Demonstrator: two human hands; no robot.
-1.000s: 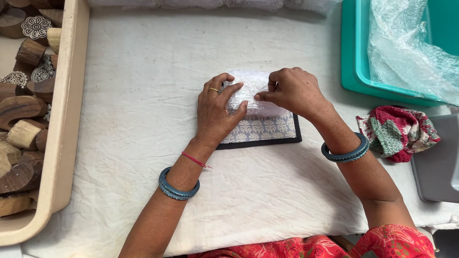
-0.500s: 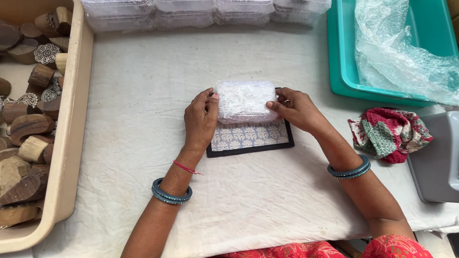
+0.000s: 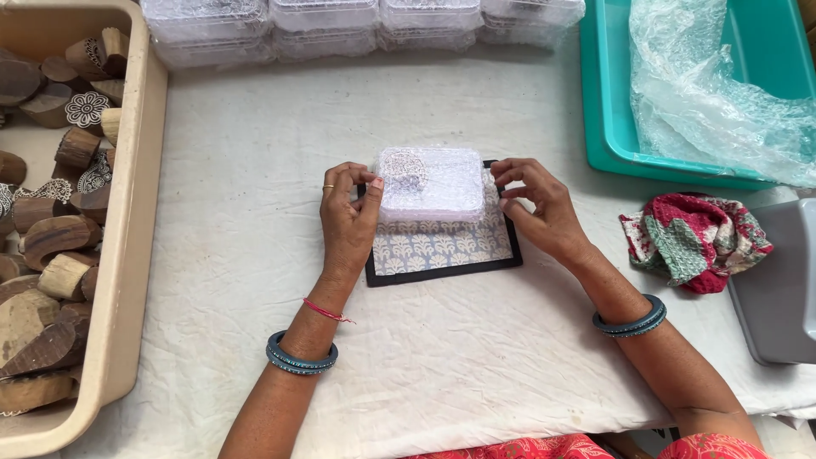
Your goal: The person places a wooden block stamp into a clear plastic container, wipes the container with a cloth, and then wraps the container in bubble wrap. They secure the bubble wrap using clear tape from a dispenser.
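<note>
White cloth covers the counter (image 3: 212,255) from edge to edge, a little wrinkled, and over on the far left sits a beige tub (image 3: 136,212) packed with carved wooden printing blocks (image 3: 51,238), some showing flower patterns on their faces. Moving in, the left hand (image 3: 348,217) is upright against the left side of a bubble-wrapped packet (image 3: 431,184), fingers curled, fingertips pinching the packet's top-left corner, a ring on one finger, a red thread and a teal bangle on the wrist. That packet sits dead centre, resting on the far half of a black-edged printed pad (image 3: 442,246) with a pale blue leaf pattern. On the other side the right hand (image 3: 540,208) has its fingers bent and loosely spread, tips touching the packet's right edge, so both hands have it between them. Along the back runs a row of clear plastic boxes (image 3: 357,25). Further right, a teal tray (image 3: 612,102) holds a crumpled sheet of bubble wrap (image 3: 705,93), a red and green patterned cloth (image 3: 693,238) lies bunched just beside the right forearm, and a grey tray (image 3: 778,289) pokes in at the right edge
</note>
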